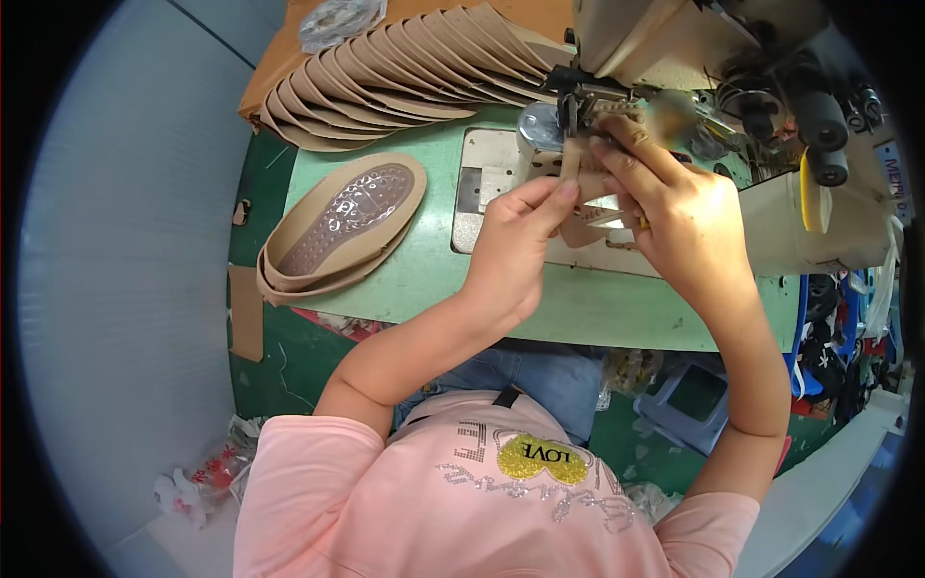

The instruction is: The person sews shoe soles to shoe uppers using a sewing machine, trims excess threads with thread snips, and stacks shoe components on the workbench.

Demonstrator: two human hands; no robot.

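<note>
A tan shoe piece (581,231) hangs at the head of a sewing machine (665,58). My left hand (525,231) pinches its near edge between thumb and fingers. On its right side, my right hand (665,183) has its fingers bent over the piece, close under the machine's presser parts (578,106). The needle and the exact contact point are hidden by the fingers. Left of the machine's metal plate (469,231), a tan shoe upper with a clear, studded insole (361,207) lies on the green table (434,279).
A long overlapping row of tan shoe pieces (405,72) runs along the table's back, beside a clear plastic bag (339,21). Thread guides and dark knobs (819,116) stick out at the upper right. A blue-grey plastic stool (684,400) stands below the table.
</note>
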